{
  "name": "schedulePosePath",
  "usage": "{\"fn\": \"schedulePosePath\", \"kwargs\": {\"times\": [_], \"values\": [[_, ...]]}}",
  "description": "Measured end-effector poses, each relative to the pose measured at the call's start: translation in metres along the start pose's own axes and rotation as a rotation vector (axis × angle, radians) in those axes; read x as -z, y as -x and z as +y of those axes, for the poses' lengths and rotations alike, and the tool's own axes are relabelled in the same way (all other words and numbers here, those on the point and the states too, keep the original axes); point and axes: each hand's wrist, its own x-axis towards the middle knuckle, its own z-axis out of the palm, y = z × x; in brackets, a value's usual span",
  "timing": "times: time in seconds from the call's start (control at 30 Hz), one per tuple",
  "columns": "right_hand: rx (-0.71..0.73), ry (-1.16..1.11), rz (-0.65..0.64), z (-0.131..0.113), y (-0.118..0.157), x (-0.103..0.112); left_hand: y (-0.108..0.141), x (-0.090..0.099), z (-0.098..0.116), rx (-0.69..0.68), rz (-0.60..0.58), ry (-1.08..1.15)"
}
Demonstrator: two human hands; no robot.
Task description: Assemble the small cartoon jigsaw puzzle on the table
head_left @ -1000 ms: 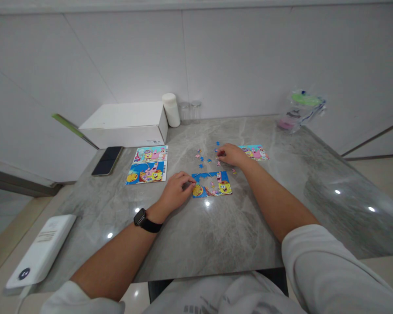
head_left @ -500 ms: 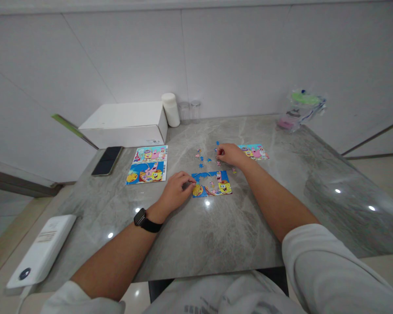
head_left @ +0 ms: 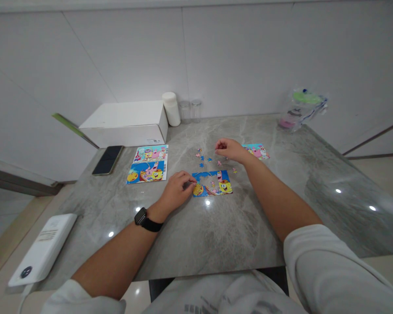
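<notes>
Right hand (head_left: 229,149): shifted slightly toward the wall (head_left: 239,65); fingers bunched, contents unclear.
Left hand (head_left: 177,191): nearer puzzle, at its left edge; grip unclear.
Puzzle (head_left: 212,192): on desk (head_left: 216,237), bodyward of right fingers, long axis sideways.

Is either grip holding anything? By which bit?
I can't tell. Right grip: nothing shows clearly. Left grip: at the left edge of the nearest puzzle, hold unclear.

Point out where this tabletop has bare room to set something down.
Bare tabletop lies right of the right forearm, out towards the plastic bag, and between the unfinished puzzle and the near edge. It is crowded beyond the puzzle, with loose pieces by the right hand, and at the back left, with box, bottle and clear containers.
</notes>
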Motion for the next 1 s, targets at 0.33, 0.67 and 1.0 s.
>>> {"fn": "schedulePosePath", "kwargs": {"times": [0.33, 0.67, 1.0], "values": [[-0.270, -0.447, -0.129, -0.026, 0.015, 0.012, -0.001, 0.002, 0.003, 0.010, -0.006, 0.002], [-0.400, -0.525, -0.232, -0.027, 0.016, 0.012, 0.000, 0.000, 0.000, -0.008, -0.001, -0.006], [-0.377, -0.514, -0.229, -0.030, 0.018, 0.007, -0.001, 0.000, 0.001, -0.008, -0.016, -0.005]]}}
